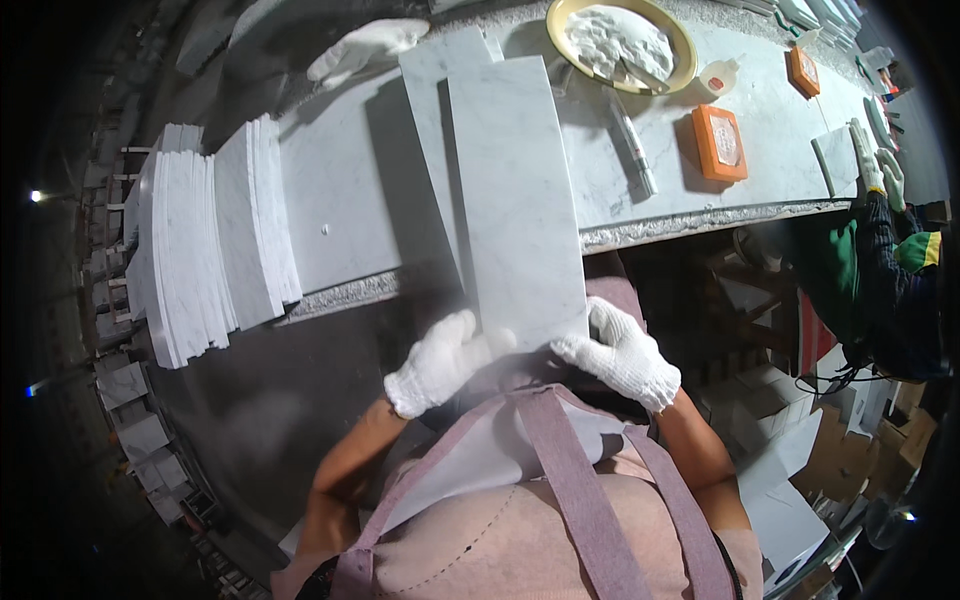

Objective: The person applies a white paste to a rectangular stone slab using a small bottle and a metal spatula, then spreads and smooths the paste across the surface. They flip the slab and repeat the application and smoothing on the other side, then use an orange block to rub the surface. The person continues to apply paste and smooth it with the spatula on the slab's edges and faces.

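Observation:
A long grey-white marble tile (518, 190) lies lengthwise in front of me, its near end jutting past the table edge toward my body. My left hand (440, 362), in a white knit glove, grips the near left corner, slightly blurred. At the near right corner my right hand (622, 357), gloved too, holds the edge with the thumb over the top face. Under and left of this tile rests a second marble tile (430, 110), set at a slight angle and partly covered. My fingers below the tile are hidden.
Several marble tiles (190, 250) stand stacked at the left. Across the table are an empty white glove (368, 48), a yellow basin (686, 55) of white material, a marker (632, 145), an orange block (718, 143) and a small bottle (718, 76). A co-worker's gloved hands (878, 165) are at far right.

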A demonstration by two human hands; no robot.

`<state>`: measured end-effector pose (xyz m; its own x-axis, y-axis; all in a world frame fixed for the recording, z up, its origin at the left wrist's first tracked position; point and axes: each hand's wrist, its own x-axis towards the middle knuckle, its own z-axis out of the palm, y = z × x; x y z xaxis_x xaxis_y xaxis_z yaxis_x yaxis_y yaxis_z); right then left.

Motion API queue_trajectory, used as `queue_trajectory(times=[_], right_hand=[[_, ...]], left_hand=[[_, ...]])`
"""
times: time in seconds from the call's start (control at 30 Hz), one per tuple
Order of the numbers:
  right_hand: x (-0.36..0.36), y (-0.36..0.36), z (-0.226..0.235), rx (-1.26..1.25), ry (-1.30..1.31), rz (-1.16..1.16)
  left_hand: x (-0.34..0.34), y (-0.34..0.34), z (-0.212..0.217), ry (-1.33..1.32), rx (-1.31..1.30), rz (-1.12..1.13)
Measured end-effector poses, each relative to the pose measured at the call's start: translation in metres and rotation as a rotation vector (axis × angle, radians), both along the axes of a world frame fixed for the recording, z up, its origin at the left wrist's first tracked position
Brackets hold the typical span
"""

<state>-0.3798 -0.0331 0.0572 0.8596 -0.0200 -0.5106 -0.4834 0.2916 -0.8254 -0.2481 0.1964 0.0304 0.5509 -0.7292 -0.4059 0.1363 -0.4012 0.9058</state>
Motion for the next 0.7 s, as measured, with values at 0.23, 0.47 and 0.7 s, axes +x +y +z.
queue_trajectory(times=[0.23,0.47,0.7], right_hand=[[-0.004,0.001,-0.004,0.033,0.028,-0.024],[0.004,-0.008,-0.011,-0.024,0.052,0.098],[0.025,-0.025,-0.003,0.041,0.066,0.217]], left_hand=[[-0.002,0.008,-0.008,-0.083,0.164,-0.008],[-0.007,0.006,-0.006,-0.059,0.132,0.062],[0.050,-0.009,0.065,-0.850,0.443,-0.584]])
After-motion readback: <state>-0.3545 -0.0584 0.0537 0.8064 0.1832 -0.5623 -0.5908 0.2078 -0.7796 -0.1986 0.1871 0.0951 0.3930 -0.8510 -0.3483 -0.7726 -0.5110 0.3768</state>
